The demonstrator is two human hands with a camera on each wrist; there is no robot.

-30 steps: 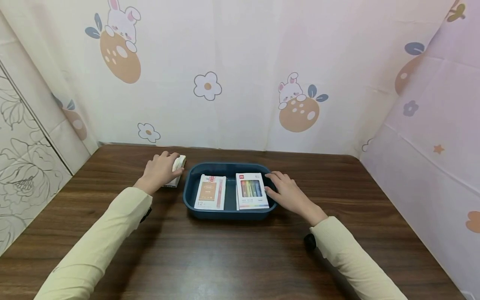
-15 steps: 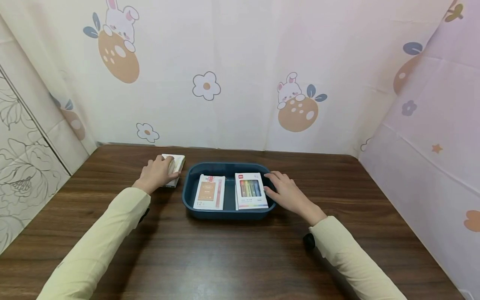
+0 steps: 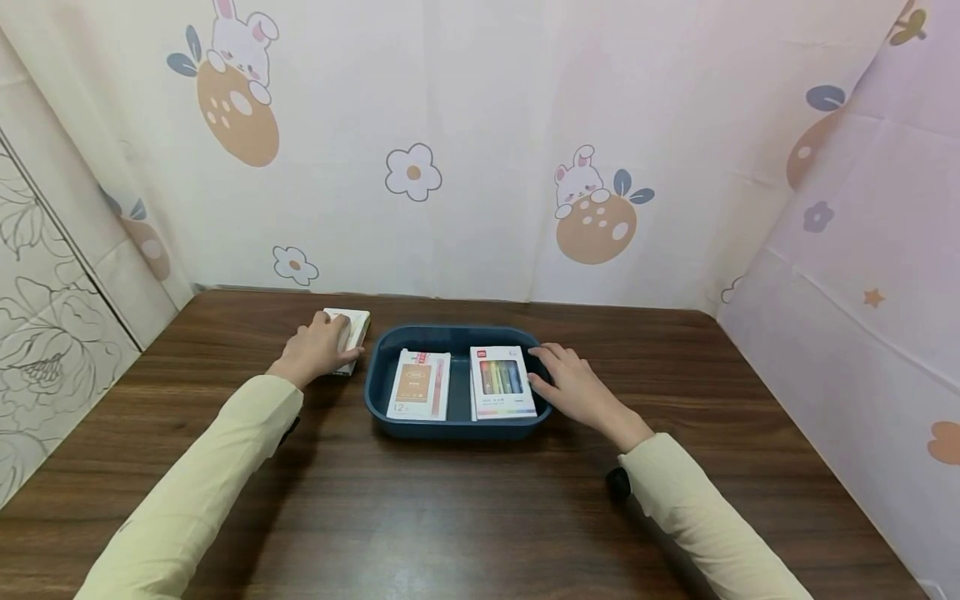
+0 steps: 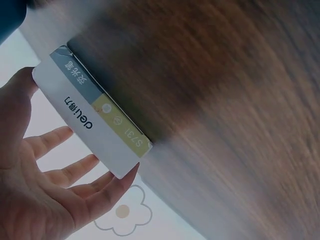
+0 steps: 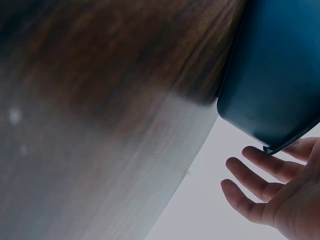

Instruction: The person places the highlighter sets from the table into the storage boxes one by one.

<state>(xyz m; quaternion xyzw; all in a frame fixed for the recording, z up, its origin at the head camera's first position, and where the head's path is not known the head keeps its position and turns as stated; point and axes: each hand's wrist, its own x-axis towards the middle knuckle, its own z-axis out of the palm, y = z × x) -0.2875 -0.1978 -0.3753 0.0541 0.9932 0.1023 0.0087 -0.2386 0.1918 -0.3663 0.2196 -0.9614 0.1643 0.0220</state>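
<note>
In the head view my left hand [image 3: 311,348] holds a white box [image 3: 354,340] lying on the table, left of the blue bin. The left wrist view shows its printed end, marked deli S731 with lettering for highlighters [image 4: 92,112]; thumb and fingers grip it at opposite ends. My right hand [image 3: 579,387] is at the right end of the blue bin [image 3: 465,429], its fingertips on the rim. Those fingers look loosely extended in the right wrist view. Inside the bin lie a white and tan box [image 3: 418,385] and a crayon-type box [image 3: 504,383] with coloured sticks pictured.
The bin stands on a dark wooden table [image 3: 450,517]. A patterned curtain [image 3: 480,167] hangs behind the table's back edge, and another cloth [image 3: 862,317] closes off the right side.
My left hand has shifted slightly left and down along the highlighter box, uncovering more of its top. The right hand, the bin and its contents have not visibly moved.
</note>
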